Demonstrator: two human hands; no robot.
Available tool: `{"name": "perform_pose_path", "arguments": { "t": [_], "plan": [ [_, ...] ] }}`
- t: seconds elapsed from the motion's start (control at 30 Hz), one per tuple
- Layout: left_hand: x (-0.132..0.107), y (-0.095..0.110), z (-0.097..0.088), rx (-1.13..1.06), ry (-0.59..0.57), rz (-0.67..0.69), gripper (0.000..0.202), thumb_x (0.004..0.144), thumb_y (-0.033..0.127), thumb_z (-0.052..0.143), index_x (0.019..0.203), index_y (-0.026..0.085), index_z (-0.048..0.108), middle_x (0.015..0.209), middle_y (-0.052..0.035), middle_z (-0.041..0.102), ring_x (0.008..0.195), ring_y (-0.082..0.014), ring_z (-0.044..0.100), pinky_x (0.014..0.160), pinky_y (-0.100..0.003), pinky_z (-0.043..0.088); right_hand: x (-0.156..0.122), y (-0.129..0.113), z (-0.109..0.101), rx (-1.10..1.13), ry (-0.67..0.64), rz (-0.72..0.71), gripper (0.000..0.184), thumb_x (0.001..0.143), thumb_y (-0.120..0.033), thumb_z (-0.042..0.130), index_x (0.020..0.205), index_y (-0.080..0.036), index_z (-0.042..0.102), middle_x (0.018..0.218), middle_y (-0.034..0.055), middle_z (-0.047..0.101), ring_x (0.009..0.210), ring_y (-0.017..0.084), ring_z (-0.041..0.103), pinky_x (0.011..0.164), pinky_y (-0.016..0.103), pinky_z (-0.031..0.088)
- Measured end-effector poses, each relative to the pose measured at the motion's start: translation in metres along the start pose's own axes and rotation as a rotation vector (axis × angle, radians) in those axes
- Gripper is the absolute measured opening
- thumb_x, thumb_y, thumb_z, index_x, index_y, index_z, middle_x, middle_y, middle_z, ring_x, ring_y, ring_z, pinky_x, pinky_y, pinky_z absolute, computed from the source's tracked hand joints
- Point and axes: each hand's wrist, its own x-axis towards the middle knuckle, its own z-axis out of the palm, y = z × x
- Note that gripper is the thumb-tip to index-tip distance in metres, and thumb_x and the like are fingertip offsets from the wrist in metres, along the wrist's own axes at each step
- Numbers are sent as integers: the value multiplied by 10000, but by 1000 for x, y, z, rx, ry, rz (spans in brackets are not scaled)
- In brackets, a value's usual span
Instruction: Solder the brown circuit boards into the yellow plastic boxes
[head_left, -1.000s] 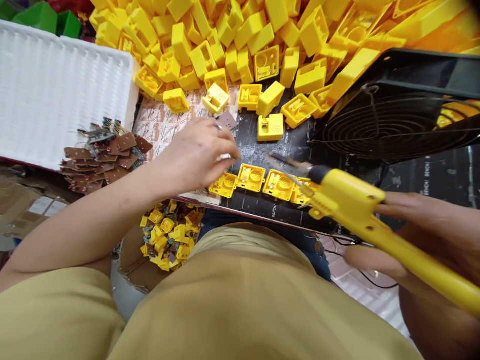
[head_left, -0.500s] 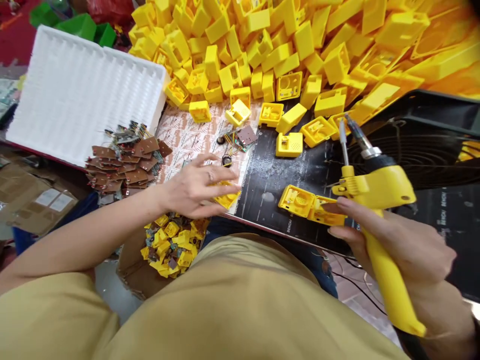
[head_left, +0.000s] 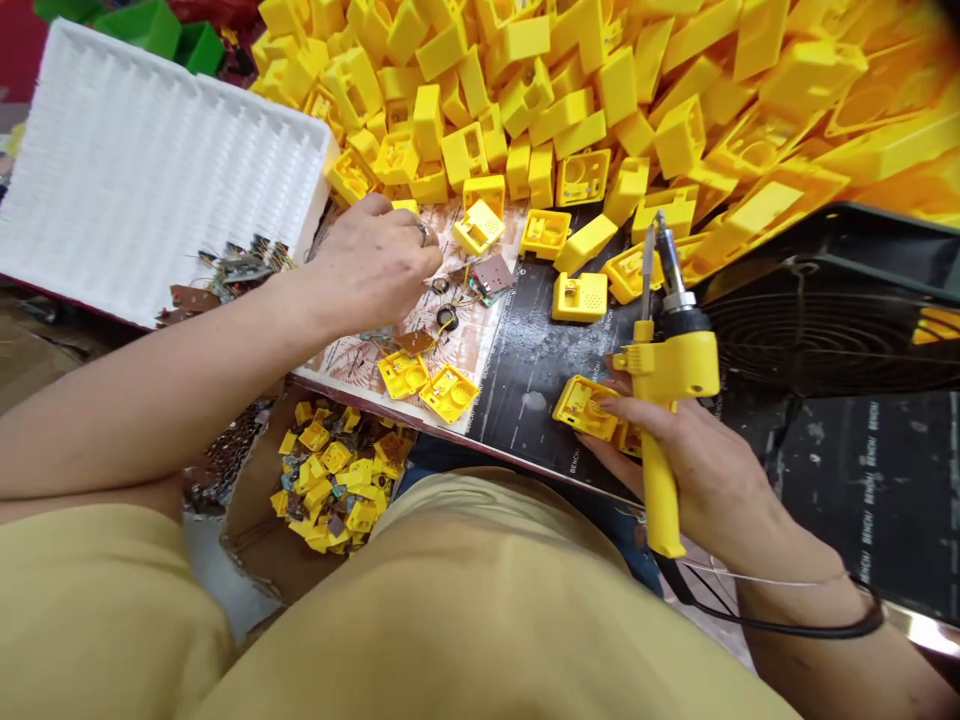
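My right hand (head_left: 694, 470) is wrapped round the handle of a yellow soldering gun (head_left: 664, 380), tip pointing up and away. Its fingers also rest on a yellow plastic housing (head_left: 581, 407) at the near edge of the black mat (head_left: 540, 350). My left hand (head_left: 375, 262) hovers, fingers curled down, over the patterned sheet near small wired parts and a brown circuit board (head_left: 493, 273); what it pinches, if anything, is hidden. Two open yellow housings (head_left: 427, 382) lie just in front of it.
A big heap of yellow housings (head_left: 570, 90) fills the back. A white foam tray (head_left: 150, 170) stands at left, with a pile of brown boards (head_left: 225, 275) beside it. A black fan (head_left: 832, 320) sits at right. A box of assembled yellow parts (head_left: 334, 480) sits below the table edge.
My left hand let go of the two housings near the table edge and moved back and up toward the wired parts. My right hand stood the soldering gun more upright and shifted left.
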Motion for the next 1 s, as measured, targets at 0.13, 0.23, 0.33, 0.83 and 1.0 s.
{"name": "perform_pose_path", "arguments": {
  "t": [0.13, 0.23, 0.33, 0.83, 1.0],
  "plan": [
    [-14, 14, -33, 3, -390, -39, 222, 799, 415, 605, 777, 209, 683, 733, -11, 666, 867, -216, 672, 851, -324, 468, 14, -15, 14, 33, 58, 20, 428, 871, -221, 710, 1236, -197, 487, 977, 74, 670, 887, 225, 684, 740, 334, 575],
    [-23, 21, -30, -161, -410, -158, 281, 818, 452, 566, 859, 214, 710, 763, 10, 709, 778, -161, 665, 756, -256, 454, 27, -27, 26, 50, 30, -19, 343, 920, -231, 642, 1233, -218, 503, 851, 26, 638, 796, 203, 664, 758, 345, 574],
    [-33, 19, -14, -256, -255, -208, 332, 848, 431, 508, 920, 207, 742, 843, -4, 755, 812, -156, 680, 760, -252, 465, 33, -30, 30, 52, 7, -47, 324, 936, -278, 625, 1230, -212, 507, 837, 17, 634, 772, 192, 649, 859, 401, 570],
    [-52, 50, 8, -266, 56, 234, 313, 982, 316, 482, 964, 202, 773, 906, -71, 742, 891, -211, 638, 841, -366, 489, 32, -37, 30, -42, 93, -30, 379, 898, -277, 701, 1224, -222, 515, 939, 32, 703, 847, 190, 705, 883, 381, 571],
    [-47, 54, 7, -363, -71, 153, 271, 961, 258, 499, 1053, 185, 744, 967, -58, 761, 859, -179, 667, 791, -313, 500, 25, -36, 13, 33, 191, 11, 449, 799, -234, 801, 1179, -176, 569, 1043, 91, 727, 938, 210, 715, 858, 347, 577]
  ]
}}
